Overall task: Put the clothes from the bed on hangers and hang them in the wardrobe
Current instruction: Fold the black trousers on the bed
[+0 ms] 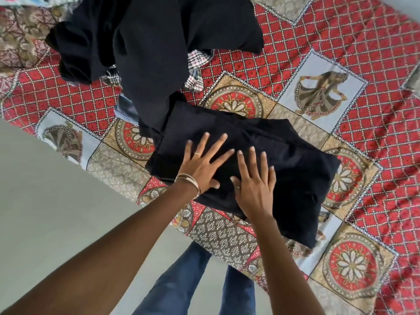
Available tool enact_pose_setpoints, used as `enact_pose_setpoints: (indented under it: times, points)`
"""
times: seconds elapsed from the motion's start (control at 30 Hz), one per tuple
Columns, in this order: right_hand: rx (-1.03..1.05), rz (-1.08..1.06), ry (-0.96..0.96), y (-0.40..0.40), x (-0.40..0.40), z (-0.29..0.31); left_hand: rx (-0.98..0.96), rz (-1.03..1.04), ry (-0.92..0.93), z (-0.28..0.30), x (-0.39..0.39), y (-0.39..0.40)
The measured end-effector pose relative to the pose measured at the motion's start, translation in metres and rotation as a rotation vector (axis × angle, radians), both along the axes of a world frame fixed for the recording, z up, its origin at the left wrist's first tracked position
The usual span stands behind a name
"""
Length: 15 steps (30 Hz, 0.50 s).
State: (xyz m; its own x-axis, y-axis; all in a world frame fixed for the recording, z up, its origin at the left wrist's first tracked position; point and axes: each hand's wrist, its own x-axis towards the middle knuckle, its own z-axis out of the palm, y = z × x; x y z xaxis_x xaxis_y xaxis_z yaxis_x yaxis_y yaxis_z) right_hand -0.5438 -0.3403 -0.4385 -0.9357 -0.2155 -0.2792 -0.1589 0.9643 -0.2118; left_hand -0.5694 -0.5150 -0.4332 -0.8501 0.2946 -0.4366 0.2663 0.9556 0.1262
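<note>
Both hands flat on a folded black garment on the bed.

Grey floor (41, 201) at left. Left hand (204, 160), bangles at wrist, fingers spread straight, presses the folded black garment (295, 160); right hand (254, 187) lies beside it, also splayed, gripping nothing. Garment: matte, soft, roughly rectangular, long axis running upper left to lower right. Behind it, a loose heap of dark clothes (147, 42) over checked fabric (195, 62). Bedspread (341, 42): red lattice, floral medallions.
</note>
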Motion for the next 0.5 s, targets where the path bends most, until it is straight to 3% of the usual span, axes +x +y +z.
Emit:
enact_pose_setpoints:
  times: [0.1,0.2,0.27,0.37,0.43,0.5]
  points:
    - [0.14,-0.084,-0.027,0.058,0.013,-0.012,-0.066,0.063,-0.225,-0.019,-0.016,-0.002]
    - [0.125,-0.591,-0.332,0.14,0.051,-0.025,-0.079,0.16,-0.323,-0.026,-0.028,0.01]
    - [-0.002,-0.837,-0.47,0.163,0.062,-0.027,-0.141,0.216,-0.371,-0.024,-0.031,0.021]
    - [-0.257,-0.932,-0.232,0.165,0.066,-0.017,-0.277,0.288,-0.373,-0.008,-0.035,0.052]
    - [-0.374,-1.034,-0.09,0.162,0.069,-0.009,-0.364,0.271,-0.245,0.01,-0.039,0.084]
    - [-0.467,-1.201,-0.01,0.159,0.073,-0.004,-0.273,0.209,-0.044,0.019,-0.043,0.119]
